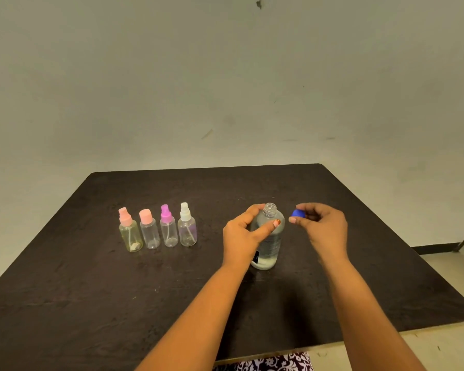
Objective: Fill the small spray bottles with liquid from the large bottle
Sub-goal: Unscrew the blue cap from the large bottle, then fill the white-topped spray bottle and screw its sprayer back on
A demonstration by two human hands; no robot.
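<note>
Dark table (pixel 91 303): left hand (pixel 241 236) grips large bottle (pixel 269 245); right hand (pixel 322 226) pinches blue cap (pixel 297 213).

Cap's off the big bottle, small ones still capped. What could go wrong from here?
1. The large bottle stands open and nearly full, steadied only by the left hand; a tilt or bump would probably spill it onto the table.
2. The four small spray bottles have narrow necks and stand close together, so pouring may overshoot or topple a neighbour.
3. The blue cap is pinched in the right hand fingers; set down loosely, it might roll off.
</note>
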